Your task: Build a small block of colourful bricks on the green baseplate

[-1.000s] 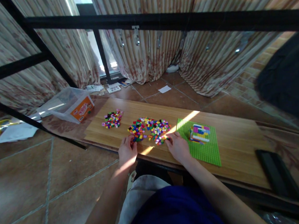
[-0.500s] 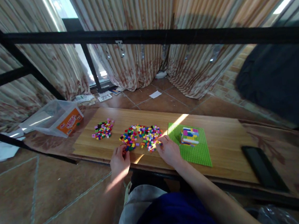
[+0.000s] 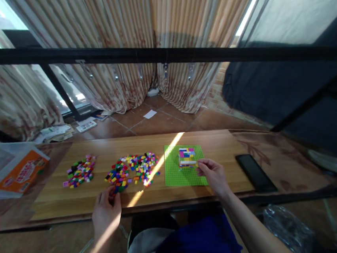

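Note:
A green baseplate (image 3: 176,173) lies on the wooden board (image 3: 227,148), carrying a small multicoloured block build (image 3: 187,157). My right hand (image 3: 213,174) rests on the plate's right edge, just right of the build, fingers curled in a pinch; what they hold is too small to see. My left hand (image 3: 107,212) sits at the near edge of the large pile of small coloured bricks (image 3: 133,169), fingers bent with tips touching the pile. A smaller brick pile (image 3: 80,176) lies further left.
A black phone (image 3: 254,167) lies right of the baseplate. A clear plastic box with an orange label (image 3: 12,173) stands at far left. A black metal frame bar (image 3: 161,55) crosses overhead. Curtains and papers lie on the tiled floor behind.
My right hand moved from the big brick pile rightward to the baseplate beside the build. My left hand stayed at the pile's near edge. The view swung right and level.

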`<state>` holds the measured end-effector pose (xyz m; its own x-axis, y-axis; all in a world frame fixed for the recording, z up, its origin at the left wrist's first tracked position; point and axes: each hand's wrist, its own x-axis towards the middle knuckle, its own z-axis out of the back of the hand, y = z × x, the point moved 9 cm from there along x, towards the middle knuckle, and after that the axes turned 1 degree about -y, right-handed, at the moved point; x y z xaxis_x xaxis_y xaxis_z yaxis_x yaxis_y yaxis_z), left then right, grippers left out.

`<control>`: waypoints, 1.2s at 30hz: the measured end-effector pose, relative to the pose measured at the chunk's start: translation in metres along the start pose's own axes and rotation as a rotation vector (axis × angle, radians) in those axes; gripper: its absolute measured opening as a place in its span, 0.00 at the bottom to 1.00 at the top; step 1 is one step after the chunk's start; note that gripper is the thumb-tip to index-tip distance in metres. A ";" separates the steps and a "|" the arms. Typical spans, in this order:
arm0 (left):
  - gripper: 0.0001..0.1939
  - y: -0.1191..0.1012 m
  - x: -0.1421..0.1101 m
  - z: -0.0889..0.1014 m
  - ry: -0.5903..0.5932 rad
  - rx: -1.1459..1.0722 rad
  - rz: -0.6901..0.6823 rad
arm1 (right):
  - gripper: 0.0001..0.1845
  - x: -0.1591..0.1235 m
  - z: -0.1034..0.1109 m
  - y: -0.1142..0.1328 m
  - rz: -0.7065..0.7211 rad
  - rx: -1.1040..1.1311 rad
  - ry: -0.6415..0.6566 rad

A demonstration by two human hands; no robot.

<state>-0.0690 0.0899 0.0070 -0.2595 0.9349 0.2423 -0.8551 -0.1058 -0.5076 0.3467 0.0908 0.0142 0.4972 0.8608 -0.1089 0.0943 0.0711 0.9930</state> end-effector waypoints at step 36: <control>0.16 -0.002 -0.002 0.001 0.009 0.028 0.026 | 0.18 0.071 -0.016 0.011 0.031 -0.424 0.236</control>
<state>-0.0673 0.0880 0.0083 -0.2775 0.9347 0.2220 -0.8603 -0.1390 -0.4904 0.3690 0.1610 0.0180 0.2808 0.9530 -0.1137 -0.3014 0.2000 0.9323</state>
